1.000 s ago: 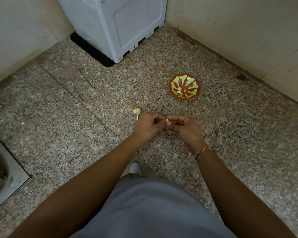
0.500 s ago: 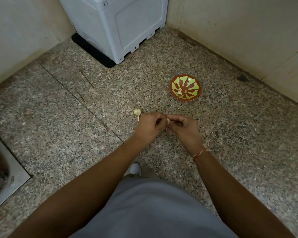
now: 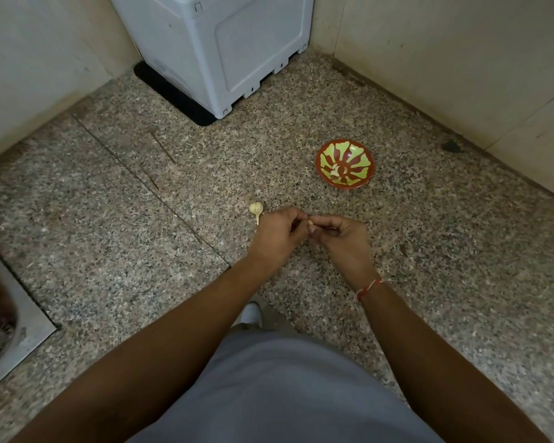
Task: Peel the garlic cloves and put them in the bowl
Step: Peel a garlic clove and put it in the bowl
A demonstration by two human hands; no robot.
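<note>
Both hands meet low over the middle of the speckled stone floor, fingertips drawn together on one small garlic clove. The left hand has its fingers curled in and appears to pinch at one side of the clove, probably at its skin, while the right hand curls round the other side and steadies it between thumb and forefinger; only a pale tip of the clove shows between them, so how much skin is left on it cannot be told. Held out this way, well ahead of the grey-clad lap, the peelings would likely drop on the floor and not on the clothing.

The rest of the garlic bulb lies on the floor just beside the left hand's knuckles, stalk pointing toward the person, close enough to break off another clove without reaching. The red and green bowl sits farther out, toward the right-hand wall, and a few pale peeled cloves already rest in its bottom. So the work looks under way: some cloves done, one in hand, more left on the bulb.

A grey appliance stands in the far corner of the floor, and a red thread band circles the right wrist
</note>
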